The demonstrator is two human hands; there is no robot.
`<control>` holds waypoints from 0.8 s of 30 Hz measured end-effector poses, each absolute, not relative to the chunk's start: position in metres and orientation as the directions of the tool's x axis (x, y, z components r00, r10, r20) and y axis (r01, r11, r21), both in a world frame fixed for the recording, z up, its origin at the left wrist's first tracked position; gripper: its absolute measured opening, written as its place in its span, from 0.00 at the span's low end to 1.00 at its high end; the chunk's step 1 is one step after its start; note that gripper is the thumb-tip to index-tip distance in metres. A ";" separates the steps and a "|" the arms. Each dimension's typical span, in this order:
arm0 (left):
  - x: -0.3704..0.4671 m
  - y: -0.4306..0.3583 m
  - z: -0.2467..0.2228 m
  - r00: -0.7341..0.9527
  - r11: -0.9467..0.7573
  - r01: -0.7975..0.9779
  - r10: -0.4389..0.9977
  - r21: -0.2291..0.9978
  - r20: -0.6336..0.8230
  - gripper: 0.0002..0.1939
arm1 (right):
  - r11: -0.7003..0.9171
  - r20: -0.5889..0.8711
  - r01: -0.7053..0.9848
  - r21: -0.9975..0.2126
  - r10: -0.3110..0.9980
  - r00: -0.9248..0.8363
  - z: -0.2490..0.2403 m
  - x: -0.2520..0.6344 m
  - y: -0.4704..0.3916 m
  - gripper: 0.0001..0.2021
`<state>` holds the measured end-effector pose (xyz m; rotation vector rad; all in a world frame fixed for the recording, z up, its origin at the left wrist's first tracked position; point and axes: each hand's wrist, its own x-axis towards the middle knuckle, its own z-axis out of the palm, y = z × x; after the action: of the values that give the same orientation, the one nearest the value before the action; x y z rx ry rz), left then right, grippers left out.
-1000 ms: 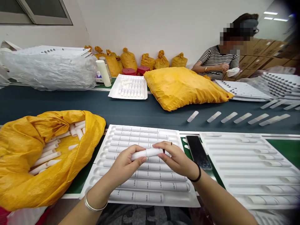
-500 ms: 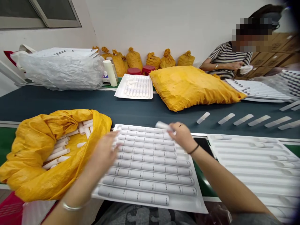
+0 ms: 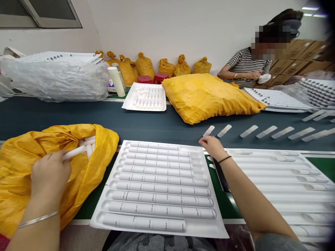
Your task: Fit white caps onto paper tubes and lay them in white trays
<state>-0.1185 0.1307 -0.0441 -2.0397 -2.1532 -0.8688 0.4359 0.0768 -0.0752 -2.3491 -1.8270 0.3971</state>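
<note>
My left hand (image 3: 51,170) reaches into the open yellow sack (image 3: 104,146), its fingers closed round one end of a white tube (image 3: 75,152). More white tubes lie inside, partly hidden by the sack's folds. Over the dark belt's near edge is my right hand (image 3: 214,148), its fingers drawn together with no tube visible in them. Just beyond its fingertips, a short white tube (image 3: 208,131) rests at a slant on the belt. Between my arms a white tray (image 3: 201,226) holds rows of printed paper-white tubes (image 3: 157,189) in its grooves.
Several slanted tubes (image 3: 249,131) line the dark belt (image 3: 143,125) to the right. A second grooved tray (image 3: 261,174) holds scattered tubes. A dark flat device (image 3: 222,176) lies between the trays. Across the belt are a full yellow sack (image 3: 209,96), a small tray (image 3: 128,101) and a co-worker (image 3: 248,66).
My left hand has moved left into the sack and taken hold of a tube. The tube from my right hand now lies on the belt. The view has shifted slightly.
</note>
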 end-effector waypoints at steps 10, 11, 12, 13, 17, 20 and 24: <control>0.035 0.065 -0.042 0.166 -0.311 0.213 0.946 0.926 0.279 0.15 | 0.184 -0.005 0.904 -0.387 0.979 -0.201 -0.078 0.389 0.066 0.09; 0.040 0.062 -0.041 0.190 -0.310 0.219 0.944 0.925 0.271 0.14 | 0.173 0.022 0.903 -0.392 0.984 -0.179 -0.073 0.388 0.062 0.09; 0.044 0.059 -0.040 0.224 -0.315 0.245 0.939 0.917 0.262 0.14 | 0.158 0.045 0.906 -0.394 0.987 -0.152 -0.068 0.384 0.056 0.10; 0.047 0.057 -0.040 0.263 -0.329 0.280 0.930 0.902 0.258 0.14 | 0.147 0.070 0.897 -0.417 0.989 -0.130 -0.063 0.378 0.049 0.10; 0.061 0.051 -0.040 0.445 -0.441 0.377 0.857 0.814 0.259 0.14 | 0.238 0.180 0.580 -0.779 0.971 -0.156 -0.046 0.342 0.018 0.11; 0.068 0.048 -0.040 0.526 -0.476 0.378 0.816 0.794 0.239 0.16 | 0.316 0.247 0.349 -0.882 0.942 -0.227 -0.034 0.324 0.004 0.13; 0.069 0.042 -0.034 0.574 -0.480 0.385 0.793 0.788 0.203 0.18 | 0.486 0.357 0.470 -0.737 0.870 -0.340 -0.017 0.322 -0.003 0.15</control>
<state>0.0695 0.0422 -0.0338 -3.3674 -1.5060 -1.1842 0.3215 -0.0030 -0.0169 -1.1058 -1.9798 0.6755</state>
